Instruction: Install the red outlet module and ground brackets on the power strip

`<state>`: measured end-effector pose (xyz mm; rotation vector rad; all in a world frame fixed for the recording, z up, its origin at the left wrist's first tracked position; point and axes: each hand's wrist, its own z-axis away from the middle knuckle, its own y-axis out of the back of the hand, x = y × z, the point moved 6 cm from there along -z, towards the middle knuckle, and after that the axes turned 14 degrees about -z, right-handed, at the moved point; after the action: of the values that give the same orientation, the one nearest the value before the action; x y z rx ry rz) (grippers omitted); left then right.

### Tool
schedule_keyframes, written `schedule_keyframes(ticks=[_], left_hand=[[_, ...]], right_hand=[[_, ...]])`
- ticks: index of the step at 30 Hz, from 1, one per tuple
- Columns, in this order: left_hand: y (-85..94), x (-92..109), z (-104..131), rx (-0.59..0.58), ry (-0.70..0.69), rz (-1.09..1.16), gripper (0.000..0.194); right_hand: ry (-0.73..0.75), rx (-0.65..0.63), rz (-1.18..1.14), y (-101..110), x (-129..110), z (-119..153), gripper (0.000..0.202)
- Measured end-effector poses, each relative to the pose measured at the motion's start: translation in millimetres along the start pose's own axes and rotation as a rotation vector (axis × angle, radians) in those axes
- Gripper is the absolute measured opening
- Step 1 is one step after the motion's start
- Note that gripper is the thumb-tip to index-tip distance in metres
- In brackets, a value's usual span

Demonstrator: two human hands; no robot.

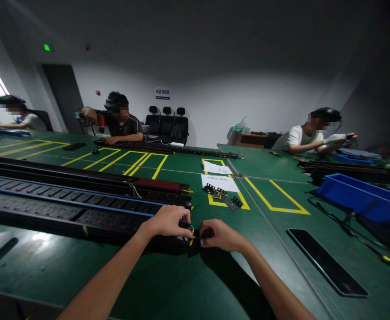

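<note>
Pinched around a small black end piece [196,235], the right grip [203,238] closes narrowly; the left grip [185,229] holds the black strip's end [178,238], yellow-green wire [192,235] between them.

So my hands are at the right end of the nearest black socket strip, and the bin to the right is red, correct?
The bin is blue, not red, as the head view shows. The rest holds: your left hand and right hand are at the right end of that socket strip.
</note>
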<state>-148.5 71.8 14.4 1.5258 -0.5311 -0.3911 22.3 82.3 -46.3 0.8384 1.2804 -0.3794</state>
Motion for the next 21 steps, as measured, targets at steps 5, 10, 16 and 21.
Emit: schedule_keyframes(ticks=[5, 10, 16, 21], left_hand=[[-0.3, -0.3, -0.1, 0.006, -0.006, 0.000, 0.039], [-1.5, -1.2, 0.1, 0.002, 0.005, -0.009, 0.040], [-1.4, -0.7, 0.0, -0.002, 0.010, -0.018, 0.039], [-1.9, -1.1, -0.2, -0.010, 0.014, -0.021, 0.039]], right_hand=[[0.006, 0.002, -0.007, -3.0, 1.1, -1.0, 0.020], [0.024, 0.001, 0.005, -2.9, 3.3, -1.9, 0.020], [0.024, 0.001, 0.020, -7.0, -0.3, -1.5, 0.019], [0.018, -0.003, 0.004, -10.6, -3.5, -0.7, 0.017]])
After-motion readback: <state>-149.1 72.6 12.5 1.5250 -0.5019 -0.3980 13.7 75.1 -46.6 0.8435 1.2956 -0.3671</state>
